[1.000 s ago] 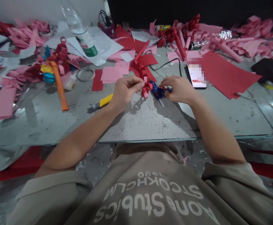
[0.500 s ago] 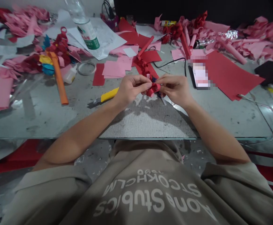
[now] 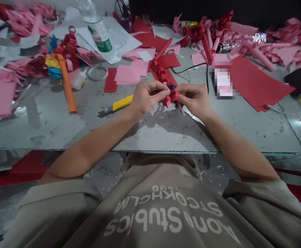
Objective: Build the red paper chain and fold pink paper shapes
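Note:
A small red paper flower (image 3: 169, 100) with curled petals and a bit of pink is held between my two hands, just above the table. My left hand (image 3: 148, 98) pinches it from the left with thumb and forefinger. From the other side, my right hand (image 3: 194, 98) grips its right edge with bent fingers. Behind the fingertips lie red curled paper pieces (image 3: 161, 72) and something small and dark blue (image 3: 172, 86). A yellow utility knife (image 3: 123, 102) rests left of my left hand. The white strip (image 3: 191, 115) under my right hand is partly hidden.
Pink paper sheets (image 3: 127, 74), a tape roll (image 3: 97, 72) and a glue bottle (image 3: 79, 80) lie to the left. An orange paper tube (image 3: 67, 86) is further left. A plastic bottle (image 3: 98, 32) stands behind. To the right are a phone (image 3: 223, 84) and red sheets (image 3: 261, 82).
Both hands stay closed on the red paper flower, which has turned slightly and shows more pink at its lower edge. The whole view has shifted a little.

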`<state>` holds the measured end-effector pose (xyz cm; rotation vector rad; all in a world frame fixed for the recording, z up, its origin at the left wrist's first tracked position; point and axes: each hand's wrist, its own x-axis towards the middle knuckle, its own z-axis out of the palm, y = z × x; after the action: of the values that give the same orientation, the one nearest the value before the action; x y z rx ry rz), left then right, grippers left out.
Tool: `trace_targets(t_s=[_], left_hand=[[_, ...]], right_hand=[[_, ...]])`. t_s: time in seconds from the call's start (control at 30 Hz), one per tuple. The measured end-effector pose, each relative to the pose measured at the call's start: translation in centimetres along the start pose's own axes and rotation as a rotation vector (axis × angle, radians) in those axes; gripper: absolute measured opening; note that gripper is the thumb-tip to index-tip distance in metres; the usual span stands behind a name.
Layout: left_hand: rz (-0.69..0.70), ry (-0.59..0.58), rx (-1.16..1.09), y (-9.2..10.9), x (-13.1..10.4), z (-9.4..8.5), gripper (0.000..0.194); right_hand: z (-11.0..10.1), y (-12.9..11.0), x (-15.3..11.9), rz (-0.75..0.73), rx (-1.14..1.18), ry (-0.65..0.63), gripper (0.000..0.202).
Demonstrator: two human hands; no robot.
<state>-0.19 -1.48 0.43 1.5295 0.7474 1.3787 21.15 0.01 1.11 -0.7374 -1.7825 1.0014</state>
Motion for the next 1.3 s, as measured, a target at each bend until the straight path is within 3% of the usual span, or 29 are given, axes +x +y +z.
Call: trace_targets(t_s=[0.27,0.53,0.8,1.3], left_hand=[[0.105,-0.006,0.094,-0.13,-0.24,0.06,0.018],[0.162,0.012,0.191,-0.34,-0.25,0.06,0.003],[0.101,-0.022,0.163,-0.3,-0.15,0.21,0.02],[0.091,-0.035,0.164,-0.26,-0.21,0.07,0.005]], right_hand=[[0.46,0.01,0.04,0.035,0.085,0.042,0.043],[0.36,0.15,-0.03,0.044,0.058,0.051,0.042],[0.45,0.29,-0.23,0.038,0.027,0.084,0.037],[0.78,0.3,-0.22,0.031,0.022,0.101,0.036]])
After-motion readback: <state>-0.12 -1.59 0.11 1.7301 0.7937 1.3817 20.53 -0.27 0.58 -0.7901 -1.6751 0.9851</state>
